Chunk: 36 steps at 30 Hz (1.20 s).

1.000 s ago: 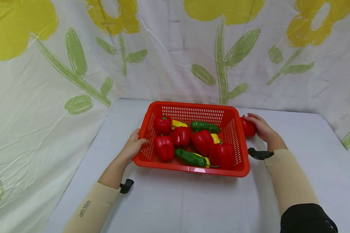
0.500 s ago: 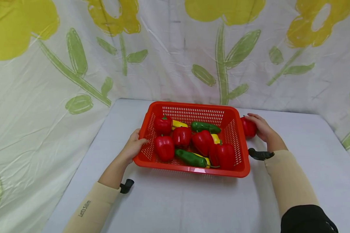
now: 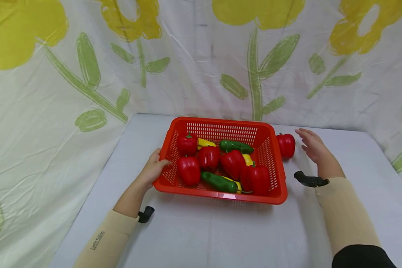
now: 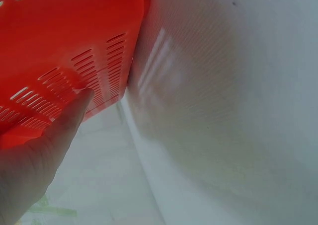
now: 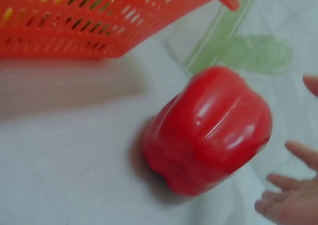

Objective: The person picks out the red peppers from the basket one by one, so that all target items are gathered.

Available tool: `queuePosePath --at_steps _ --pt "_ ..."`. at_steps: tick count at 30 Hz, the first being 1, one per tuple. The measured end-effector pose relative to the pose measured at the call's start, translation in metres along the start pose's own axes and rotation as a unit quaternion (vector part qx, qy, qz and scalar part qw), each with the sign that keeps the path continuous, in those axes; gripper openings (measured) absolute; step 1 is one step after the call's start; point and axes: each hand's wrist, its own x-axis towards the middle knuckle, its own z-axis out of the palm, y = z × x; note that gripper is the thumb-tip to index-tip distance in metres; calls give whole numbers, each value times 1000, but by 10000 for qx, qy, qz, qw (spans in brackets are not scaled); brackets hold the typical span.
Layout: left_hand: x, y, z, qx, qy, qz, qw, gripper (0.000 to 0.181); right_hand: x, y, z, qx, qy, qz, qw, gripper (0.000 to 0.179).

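A red plastic basket (image 3: 221, 196) stands on the white table, its left rim gripped by my left hand (image 3: 153, 167) with the thumb over the edge. In the left wrist view, a finger (image 4: 69, 118) lies along the basket's slotted outer wall. Just outside the basket's right end, a red bell pepper (image 3: 286, 145) lies on the table; the right wrist view shows the same bell pepper (image 5: 208, 130) from close up. My right hand (image 3: 314, 147) is a little to the right of it, fingers extended and holding nothing.
Inside the basket are several red bell peppers (image 3: 188, 170), long green peppers (image 3: 219, 181) and yellow pieces (image 3: 206, 142) partly hidden. The white tabletop (image 3: 187, 238) extends in front. Behind it hangs a white cloth (image 3: 201, 74) with yellow flowers.
My right hand has let go of the red bell pepper beside the basket and moved right, its fingers spreading. The left hand and basket have stayed put.
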Motion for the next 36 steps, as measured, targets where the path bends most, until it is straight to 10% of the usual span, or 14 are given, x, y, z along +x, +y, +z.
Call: queuePosePath --at_steps 13,36 --pt "1 -3 1 -61 -73 12 10000 45 -32 -19 6 -230 457 -31 9987 96" --pt "1 -2 -1 -79 -8 54 10000 45 -87 -41 59 -599 -317 -749 9949 57"
